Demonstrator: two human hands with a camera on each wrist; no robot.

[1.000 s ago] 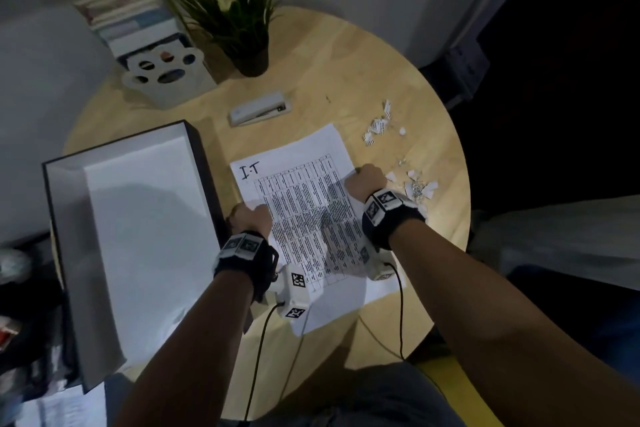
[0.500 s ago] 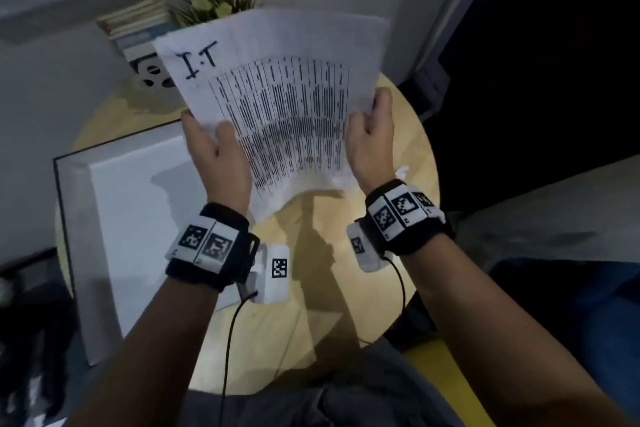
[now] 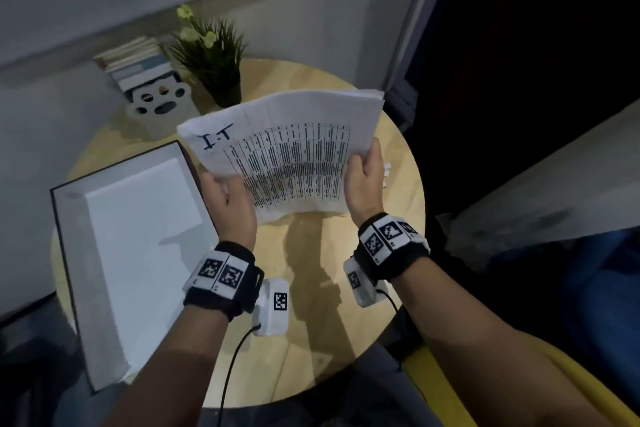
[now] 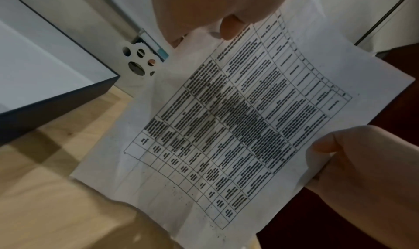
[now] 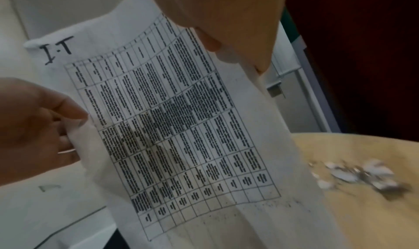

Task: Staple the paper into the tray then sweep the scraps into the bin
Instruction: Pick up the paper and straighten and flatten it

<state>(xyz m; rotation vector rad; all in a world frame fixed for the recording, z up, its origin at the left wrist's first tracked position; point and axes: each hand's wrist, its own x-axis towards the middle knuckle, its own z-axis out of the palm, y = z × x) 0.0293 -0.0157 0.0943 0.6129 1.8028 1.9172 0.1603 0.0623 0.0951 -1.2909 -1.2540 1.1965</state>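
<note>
A person's left hand and right hand pinch the side edges of a thin, bowed sheaf of white paper, printed with a dense table and hand-lettered "I.T", held above the centre of a round, pale wooden counter. A rectangular, dark-walled, white-lined tray sits at left; torn white scraps lie at the counter's right edge. At upper left, a spiky potted plant and a paw-cutout book holder stand before a grey wall.
</note>
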